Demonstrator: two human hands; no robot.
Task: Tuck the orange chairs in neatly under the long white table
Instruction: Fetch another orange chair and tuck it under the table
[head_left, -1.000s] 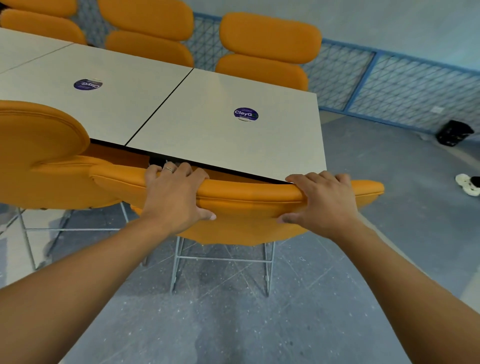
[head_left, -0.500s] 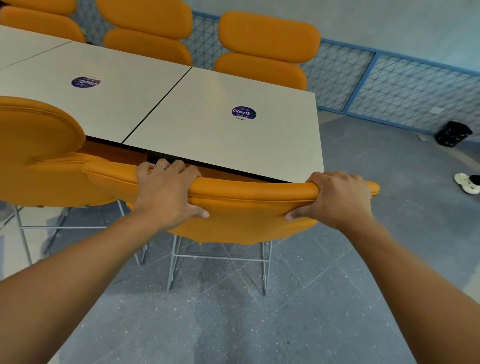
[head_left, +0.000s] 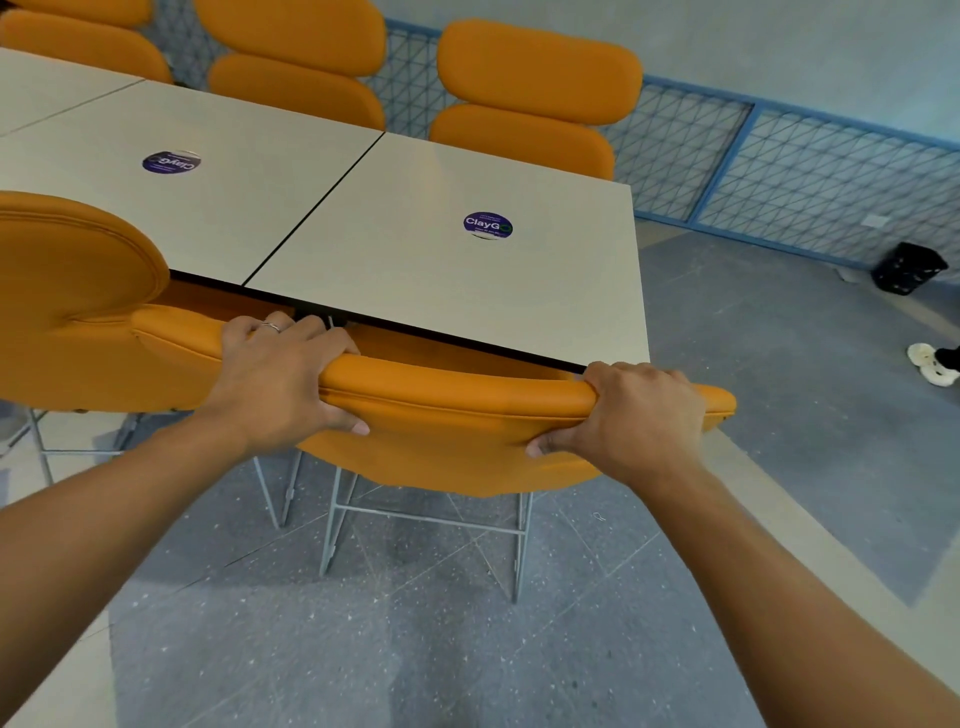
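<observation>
Both the left hand (head_left: 280, 374) and right hand (head_left: 641, 415) grip the backrest of 1 orange chair (head_left: 457, 415) drawn close against the white table (head_left: 415, 270).

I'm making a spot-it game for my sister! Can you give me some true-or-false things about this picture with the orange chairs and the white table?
1. The left hand and the right hand both grip the top edge of the near orange padded chair back. True.
2. A thin silver ring sits on a finger of the left hand. True.
3. The round printed sticker on the long white table is red. False: it is purple.
4. The black plastic crate stands on the table. False: it is on the grey floor by the blue mesh fence.
5. The far padded chairs across the table are orange. True.
</observation>
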